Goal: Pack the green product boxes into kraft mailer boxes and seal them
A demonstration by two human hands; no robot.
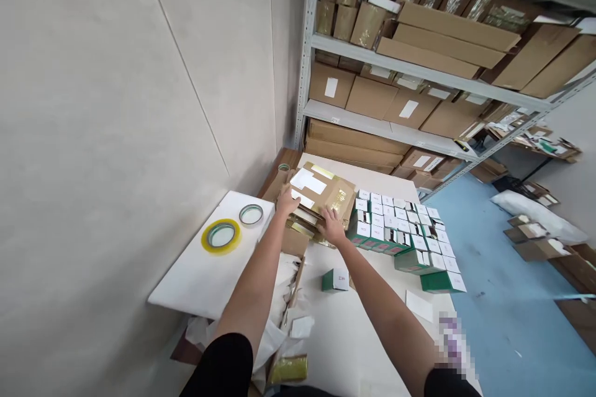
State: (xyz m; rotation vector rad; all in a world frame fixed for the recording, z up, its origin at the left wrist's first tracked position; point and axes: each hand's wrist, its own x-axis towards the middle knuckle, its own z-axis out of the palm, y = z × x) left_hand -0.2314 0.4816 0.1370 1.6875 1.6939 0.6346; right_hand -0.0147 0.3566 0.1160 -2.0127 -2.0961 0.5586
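Observation:
A flattened cardboard box (333, 189) with white labels and strips of clear tape lies on top of a stack of cardboard at the far end of the white table. My left hand (287, 201) grips its left edge, thumb on top and the other fingers mostly hidden. Across its near edge, my right hand (331, 225) rests with the fingers spread. More folded cardboard (294, 242) shows beneath. To the right of my hands stand several rows of small green and white boxes (391, 223). One such single box (335, 280) sits apart, nearer to me.
Left, a white foam board (190, 282) carries a yellow tape roll (221, 236) and a smaller roll (251, 215). Metal shelving (354, 115) full of cartons stands behind the table (335, 335). A grey wall (139, 105) borders the left. More cartons (535, 242) lie on the blue floor.

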